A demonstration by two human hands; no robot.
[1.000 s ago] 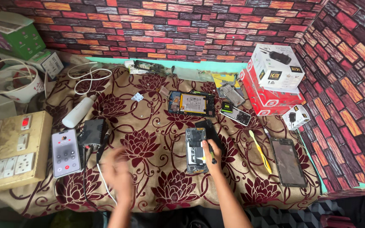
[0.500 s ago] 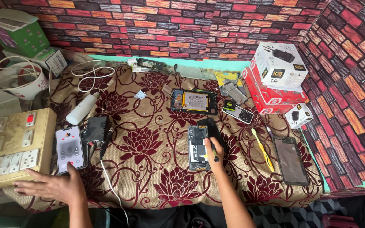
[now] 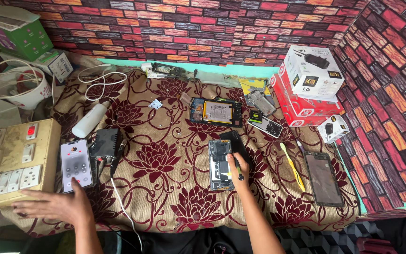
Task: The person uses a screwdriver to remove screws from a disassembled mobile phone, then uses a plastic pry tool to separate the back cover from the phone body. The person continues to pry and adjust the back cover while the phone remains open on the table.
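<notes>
Left hand (image 3: 57, 207): spread flat, fingertip on the lit grey smartphone (image 3: 75, 164) beside the beige switchboard (image 3: 10, 164), near left.
Right hand (image 3: 237, 165): closed on a thin dark tool (image 3: 237, 170), resting on the opened black phone chassis (image 3: 220, 164), centre of the maroon-flowered cloth (image 3: 165, 188).
Risk: with attention split between the phones, the tool may slip and scratch the exposed board.
Obscured: tool tip; small loose screws hard to make out.

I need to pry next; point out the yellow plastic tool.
In the head view, the yellow plastic tool lies on the floral cloth, right of the right hand, left of the dark phone screen.
</notes>
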